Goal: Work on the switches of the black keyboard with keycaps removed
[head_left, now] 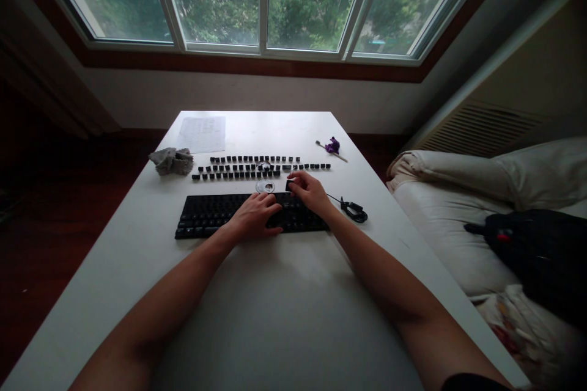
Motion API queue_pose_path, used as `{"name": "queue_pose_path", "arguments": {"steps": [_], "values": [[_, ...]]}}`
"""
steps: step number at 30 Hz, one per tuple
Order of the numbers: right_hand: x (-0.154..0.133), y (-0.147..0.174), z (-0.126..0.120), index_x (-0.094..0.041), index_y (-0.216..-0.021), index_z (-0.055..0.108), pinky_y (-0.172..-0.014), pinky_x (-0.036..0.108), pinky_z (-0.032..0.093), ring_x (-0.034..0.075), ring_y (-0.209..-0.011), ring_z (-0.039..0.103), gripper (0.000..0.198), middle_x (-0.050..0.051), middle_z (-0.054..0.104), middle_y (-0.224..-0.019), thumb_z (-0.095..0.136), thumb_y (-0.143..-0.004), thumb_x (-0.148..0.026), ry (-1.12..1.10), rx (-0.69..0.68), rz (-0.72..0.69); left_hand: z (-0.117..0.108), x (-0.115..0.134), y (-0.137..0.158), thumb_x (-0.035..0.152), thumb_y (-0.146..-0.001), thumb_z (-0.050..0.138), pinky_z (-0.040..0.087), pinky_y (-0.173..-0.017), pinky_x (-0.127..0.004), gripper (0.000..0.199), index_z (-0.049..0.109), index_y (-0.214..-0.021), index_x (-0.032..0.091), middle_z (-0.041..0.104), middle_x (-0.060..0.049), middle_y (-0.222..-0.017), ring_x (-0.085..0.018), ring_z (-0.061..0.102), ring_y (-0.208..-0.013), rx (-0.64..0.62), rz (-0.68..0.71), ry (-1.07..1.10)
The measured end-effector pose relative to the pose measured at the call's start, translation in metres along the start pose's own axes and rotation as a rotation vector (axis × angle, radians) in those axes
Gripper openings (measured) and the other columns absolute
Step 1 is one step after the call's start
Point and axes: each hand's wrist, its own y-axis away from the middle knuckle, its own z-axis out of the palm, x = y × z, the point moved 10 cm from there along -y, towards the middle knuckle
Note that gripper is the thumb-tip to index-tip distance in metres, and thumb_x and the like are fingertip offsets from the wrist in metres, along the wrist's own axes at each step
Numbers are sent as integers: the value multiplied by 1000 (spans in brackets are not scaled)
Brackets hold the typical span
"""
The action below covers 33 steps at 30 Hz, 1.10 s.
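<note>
Black plastic keyboard (206, 212) lengthwise across white table (284, 305), cable (354, 211) coiled just beyond its right end. Left hand (254, 215) palm down over middle of keyboard: fingers loosely spread, thumb out toward near edge; grip on any part, cannot tell. Right hand (312, 191) raised at far edge, right of the left hand: thumb and fingertips drawn together around small black piece (288, 185), possibly a keycap; exact hold too small to make out.

Containers: shallow round clear dish (257, 187), just beyond keyboard, near left fingertips. Inside: small dark-and-bright bit, too small to identify. Second roundish shiny item (264, 165) among the keycaps; dish or not, cannot tell. Dark bag-like bundle (536, 250) on pale sofa (435, 226) at right, one small red spot, contents hidden.

Black keycaps (229, 176) on table beyond keyboard, in three roughly straight rows, apart from it. Grey crumpled cloth (171, 162) left of rows. Printed sheet of paper (202, 134) flat at far left corner. Thin brush (342, 157) with purple crumpled material (332, 145) lying over it, far right.
</note>
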Motion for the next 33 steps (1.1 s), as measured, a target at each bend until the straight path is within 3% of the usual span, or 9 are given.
{"name": "queue_pose_path", "arguments": {"steps": [6, 12, 18, 22, 25, 33], "values": [[-9, 4, 3, -22, -104, 64, -63, 27, 45, 16, -64, 56, 24, -1, 62, -71, 60, -88, -39, 128, -28, -24, 2, -1, 0, 53, -82, 68, 44, -93, -46, 45, 64, -116, 24, 59, -9, -107, -28, 55, -103, 3, -5, 3], [-34, 14, 25, -21, -95, 63, -66, 26, 45, 14, -68, 55, 13, 0, 64, -78, 59, -88, -31, 157, -259, -123, 4, -2, 1, 52, -82, 68, 43, -94, -45, 45, 63, -117, 24, 59, -10, -109, -29, 54, -104, 13, 4, -2], [-48, 25, 20, -19, -93, 61, -63, 24, 41, 13, -66, 53, 12, -2, 60, -75, 62, -82, -17, 265, -379, -161, 2, -1, 1, 53, -82, 69, 43, -94, -45, 46, 64, -116, 23, 59, -10, -108, -28, 55, -103, 12, 3, 4], [-58, 29, 20, -20, -103, 65, -67, 26, 44, 14, -70, 55, 16, 2, 64, -87, 63, -87, -23, 275, -387, -237, 3, -1, 1, 53, -82, 68, 43, -94, -45, 48, 63, -119, 23, 59, -10, -108, -29, 54, -103, 10, 7, 7], [-67, 32, 25, -19, -96, 69, -70, 28, 45, 15, -74, 56, 16, 5, 62, -93, 60, -93, -33, 265, -391, -317, 4, -2, 1, 54, -82, 68, 43, -93, -45, 49, 63, -120, 23, 59, -10, -107, -29, 54, -102, 13, 5, 8], [-63, 20, 1, -18, -77, 61, -70, 29, 44, 15, -72, 53, 24, 2, 58, -79, 57, -95, -33, 165, -231, -292, 3, -2, 1, 53, -82, 69, 43, -94, -45, 47, 64, -117, 23, 59, -10, -109, -28, 54, -103, 14, 7, 21]]}}
